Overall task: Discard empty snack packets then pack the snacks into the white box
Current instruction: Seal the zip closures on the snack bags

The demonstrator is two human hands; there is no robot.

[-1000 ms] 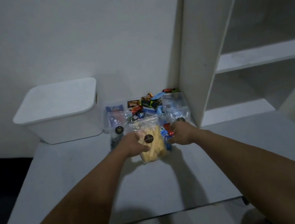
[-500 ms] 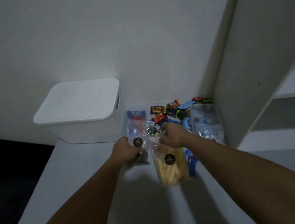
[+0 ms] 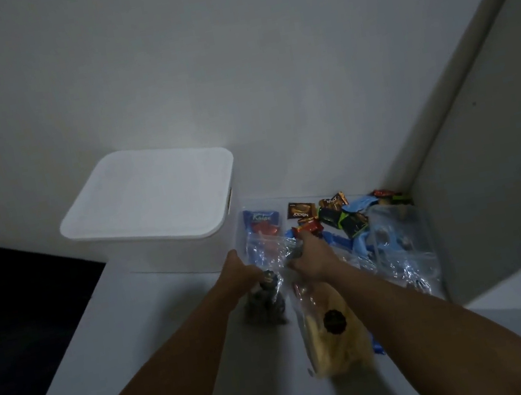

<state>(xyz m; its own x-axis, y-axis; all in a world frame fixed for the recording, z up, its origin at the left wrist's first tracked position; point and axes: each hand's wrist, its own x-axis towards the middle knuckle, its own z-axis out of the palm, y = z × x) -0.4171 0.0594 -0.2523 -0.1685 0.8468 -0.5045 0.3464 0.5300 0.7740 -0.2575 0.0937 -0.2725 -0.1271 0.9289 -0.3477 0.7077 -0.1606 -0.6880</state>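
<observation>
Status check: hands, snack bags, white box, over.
Left hand grips dark-snack bag. Right hand pinches that bag's clear top. White box lidded, shut. Yellow-snack bag lies under right forearm.

The left grip and right grip both clutch a clear bag of dark snacks on the tabletop. A lidded white box sits at ten o'clock; a yellow-stick bag lies at five o'clock.

matt plastic white box, glossy clear packets
</observation>
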